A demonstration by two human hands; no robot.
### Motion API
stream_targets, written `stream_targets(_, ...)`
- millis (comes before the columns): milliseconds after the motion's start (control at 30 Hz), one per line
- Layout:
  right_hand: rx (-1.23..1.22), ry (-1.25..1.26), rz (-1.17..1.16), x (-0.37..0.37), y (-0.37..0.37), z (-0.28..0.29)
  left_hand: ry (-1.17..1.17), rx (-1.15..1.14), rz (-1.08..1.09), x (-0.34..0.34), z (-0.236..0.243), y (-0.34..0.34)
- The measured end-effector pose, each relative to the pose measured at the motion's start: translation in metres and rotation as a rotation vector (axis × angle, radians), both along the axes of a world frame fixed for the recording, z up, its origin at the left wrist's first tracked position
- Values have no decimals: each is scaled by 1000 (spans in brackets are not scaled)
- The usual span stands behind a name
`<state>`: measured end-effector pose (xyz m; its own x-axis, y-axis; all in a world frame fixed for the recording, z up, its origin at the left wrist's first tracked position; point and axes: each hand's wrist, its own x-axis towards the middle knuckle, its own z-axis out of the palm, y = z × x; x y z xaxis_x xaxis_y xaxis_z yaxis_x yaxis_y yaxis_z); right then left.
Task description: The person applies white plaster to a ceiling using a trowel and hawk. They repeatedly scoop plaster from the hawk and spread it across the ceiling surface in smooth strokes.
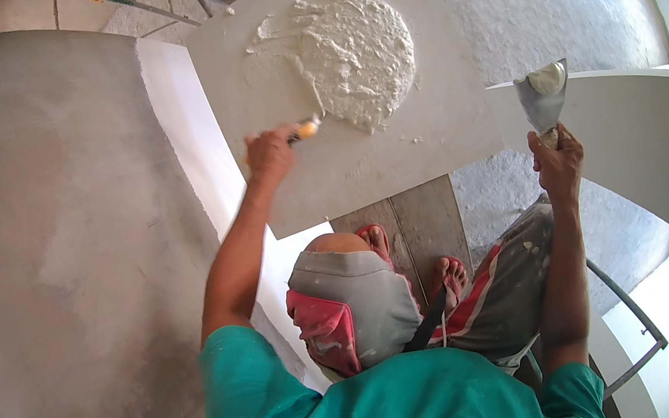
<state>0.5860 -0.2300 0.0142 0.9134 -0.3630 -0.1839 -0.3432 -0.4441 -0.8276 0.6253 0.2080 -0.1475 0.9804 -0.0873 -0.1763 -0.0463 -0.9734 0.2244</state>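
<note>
A thick round mound of wet white plaster-like paste (pixel 358 56) is spread on a pale flat board (pixel 428 137) in front of me. My left hand (pixel 269 156) is closed around a tool with a yellow and black handle (pixel 304 130), held over the board's left part near the paste's lower edge. Its working end looks smeared with white, and its exact kind is unclear. Off the board's right side, my right hand (pixel 559 162) grips a putty knife (pixel 545 101) by the handle, blade pointing away from me. A dollop of white paste sits on that blade near its edge.
A plastered grey-beige surface (pixel 55 209) fills the left side. My sandalled feet stand on wooden planks (pixel 425 216) below the board. Metal scaffold tubes show at lower right (pixel 636 319) and at the top. A curved pale wall edge (pixel 636 126) runs along the right.
</note>
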Motion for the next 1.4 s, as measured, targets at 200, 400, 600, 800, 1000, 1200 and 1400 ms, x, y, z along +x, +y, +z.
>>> stream_targets(200, 12, 34, 61, 2, 15, 2, -44, 46, 252, 38, -15, 44)
stream_targets(400, -75, 50, 7, -7, 2, 12, 186, -22, -38, 16, 5, 5)
stream_targets(600, -53, 59, 6, -13, -6, 6, 28, 16, 367, 147, 35, 79)
stream_targets(800, -86, 50, -8, -13, -14, 3, 235, -1, 108, 100, -5, 24)
stream_targets(1000, 79, -34, 34, -4, -2, 6, 318, 13, -61, 60, 24, 32)
stream_targets(1200, -4, 39, 118, -4, 9, 4, -294, 51, 120, 53, -42, 28)
stream_targets(1400, -19, 6, 17, -12, -10, 3, -32, -155, -40, -25, -43, -29)
